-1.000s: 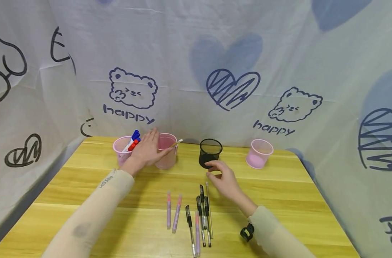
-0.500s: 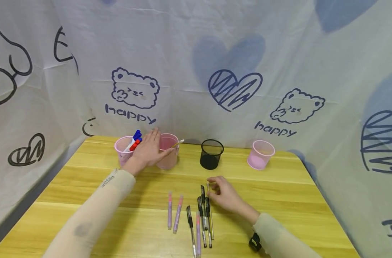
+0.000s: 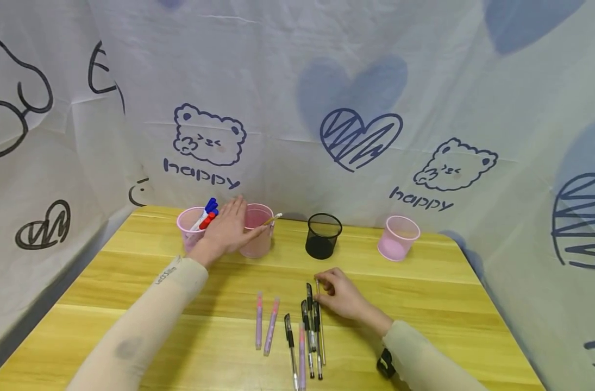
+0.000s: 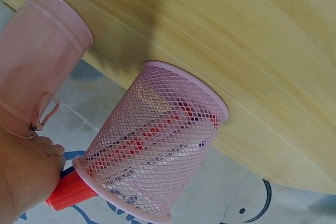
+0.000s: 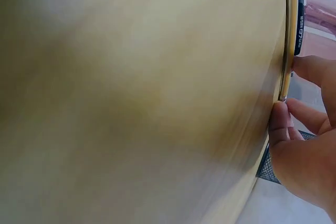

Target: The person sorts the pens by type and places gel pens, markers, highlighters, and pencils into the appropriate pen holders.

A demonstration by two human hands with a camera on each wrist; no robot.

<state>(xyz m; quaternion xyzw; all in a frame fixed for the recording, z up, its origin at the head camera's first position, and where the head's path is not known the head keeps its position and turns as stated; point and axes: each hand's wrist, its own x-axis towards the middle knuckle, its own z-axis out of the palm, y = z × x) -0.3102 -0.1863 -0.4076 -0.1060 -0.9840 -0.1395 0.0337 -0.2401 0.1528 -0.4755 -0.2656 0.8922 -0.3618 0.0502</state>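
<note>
My left hand [image 3: 225,228] rests across a solid pink cup [image 3: 255,248], fingers straight, with the thumb by a pencil [image 3: 273,219] leaning in it. Beside that hand, a pink mesh pen holder [image 4: 157,145] holds blue and red markers [image 3: 207,220]. On the table my right hand [image 3: 345,296] has curled fingers at the near-white end of another pencil [image 3: 323,336]. The right wrist view shows fingertips [image 5: 278,113] at the pencil's end and another digit against its side; the pencil lies flat. Several black-capped gel pens [image 3: 309,326] lie alongside.
Pink-purple highlighters [image 3: 271,326] lie left of the pens, another [image 3: 302,355] among them. A black mesh pen holder [image 3: 321,247] and a pink one [image 3: 395,247] stand at the back of the wooden table [image 3: 424,326]. A printed cloth [image 3: 277,81] hangs behind.
My right hand has come back from the black mesh pen holder to the end of the pencil on the table. My left hand has stayed on the pink cup.
</note>
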